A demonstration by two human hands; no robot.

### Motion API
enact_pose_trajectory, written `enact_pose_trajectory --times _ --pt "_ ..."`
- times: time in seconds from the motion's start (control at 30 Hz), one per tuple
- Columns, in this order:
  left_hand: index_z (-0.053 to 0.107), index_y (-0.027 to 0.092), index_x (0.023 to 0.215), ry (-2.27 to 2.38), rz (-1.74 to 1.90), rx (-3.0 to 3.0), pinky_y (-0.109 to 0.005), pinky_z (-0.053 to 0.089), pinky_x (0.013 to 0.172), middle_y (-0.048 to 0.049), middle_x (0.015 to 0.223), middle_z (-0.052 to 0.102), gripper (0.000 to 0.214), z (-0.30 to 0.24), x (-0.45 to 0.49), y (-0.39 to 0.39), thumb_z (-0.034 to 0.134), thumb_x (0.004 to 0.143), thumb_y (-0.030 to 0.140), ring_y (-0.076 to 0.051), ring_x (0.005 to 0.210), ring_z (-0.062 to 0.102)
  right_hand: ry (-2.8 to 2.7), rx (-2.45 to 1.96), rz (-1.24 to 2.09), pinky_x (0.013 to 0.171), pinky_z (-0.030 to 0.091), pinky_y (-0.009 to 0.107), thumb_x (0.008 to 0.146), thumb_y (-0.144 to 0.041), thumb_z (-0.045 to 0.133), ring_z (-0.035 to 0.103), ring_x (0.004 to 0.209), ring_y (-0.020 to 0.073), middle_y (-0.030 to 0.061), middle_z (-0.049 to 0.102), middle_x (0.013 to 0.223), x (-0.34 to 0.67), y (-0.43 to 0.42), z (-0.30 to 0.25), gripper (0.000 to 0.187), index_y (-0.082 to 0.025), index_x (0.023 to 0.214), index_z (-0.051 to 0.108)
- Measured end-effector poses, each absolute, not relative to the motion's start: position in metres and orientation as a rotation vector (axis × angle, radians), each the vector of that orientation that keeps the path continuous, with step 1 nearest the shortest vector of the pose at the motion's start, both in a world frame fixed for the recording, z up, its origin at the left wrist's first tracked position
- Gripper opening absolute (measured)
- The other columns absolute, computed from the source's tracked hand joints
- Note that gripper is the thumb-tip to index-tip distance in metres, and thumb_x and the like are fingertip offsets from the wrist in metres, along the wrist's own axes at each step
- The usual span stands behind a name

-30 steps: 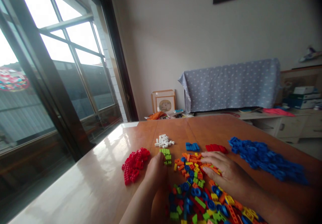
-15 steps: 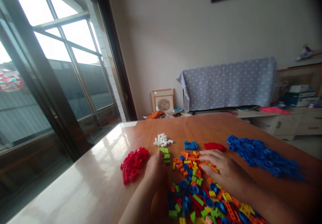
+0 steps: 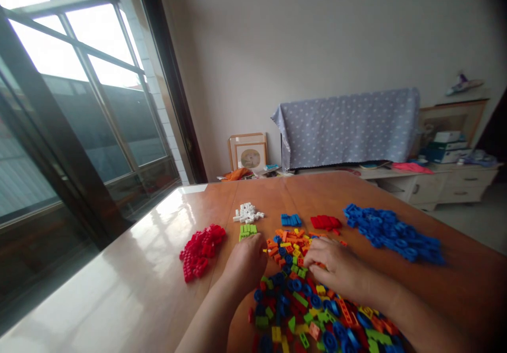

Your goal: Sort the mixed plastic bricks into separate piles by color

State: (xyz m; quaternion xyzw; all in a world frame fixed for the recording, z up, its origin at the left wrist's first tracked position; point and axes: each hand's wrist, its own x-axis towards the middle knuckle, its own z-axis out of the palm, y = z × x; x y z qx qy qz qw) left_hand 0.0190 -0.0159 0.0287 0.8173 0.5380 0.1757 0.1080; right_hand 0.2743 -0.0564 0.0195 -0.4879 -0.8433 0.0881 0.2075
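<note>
The mixed pile of bricks (image 3: 301, 300) lay on the table (image 3: 138, 289) right in front of me, a jumble of orange, blue, green, yellow and red pieces. My left hand (image 3: 245, 260) rested at the pile's left edge with its fingers curled down toward the table, fingertips just short of the green bricks (image 3: 247, 231). I could not tell whether it gripped a piece, since the back of the hand hid the fingertips. My right hand (image 3: 336, 266) lay on the far part of the pile, fingers bent down onto the orange pieces. Whether they pinched one I could not tell either.

Sorted groups sat around the pile. The red heap (image 3: 200, 247) was to the left, well apart from the white bricks (image 3: 247, 213) beyond the green ones. A short row of blue bricks (image 3: 291, 220) and a flat red cluster (image 3: 325, 222) lay side by side farther back. A long blue heap (image 3: 392, 231) spread out to the right.

Past the table stood something covered by a dotted grey cloth (image 3: 348, 126), with a picture frame (image 3: 249, 155) leaning against the wall beside it.
</note>
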Motion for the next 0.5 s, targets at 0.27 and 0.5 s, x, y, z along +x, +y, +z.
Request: enact_pose_trajectory --times 0.27,0.5 --pt "0.058 0.02 0.083 1.356 0.479 2.487 -0.023 0.038 0.068 -0.0041 0.086 0.063 0.014 0.0342 0.0286 -0.0265 0.048 0.081 0.011 -0.016 0.079 0.057 -2.41 -1.514 0.137 0.083 0.035 0.034 0.088 -0.019 0.054 0.055 0.095 0.0221 0.0031 0.064 0.092 0.2749 -0.0557 0.0173 0.022 -0.028 0.089 0.074" --pt "0.059 0.02 0.084 1.374 0.461 2.516 -0.024 0.038 0.066 -0.0041 0.085 0.064 0.016 0.0308 0.0275 -0.0257 0.047 0.082 0.011 -0.016 0.078 0.057 -2.359 -1.593 0.15 0.086 0.035 0.034 0.085 -0.023 0.059 0.055 0.094 0.0219 0.0032 0.064 0.089 0.2694 -0.0558 0.0223 0.012 -0.023 0.08 0.07"
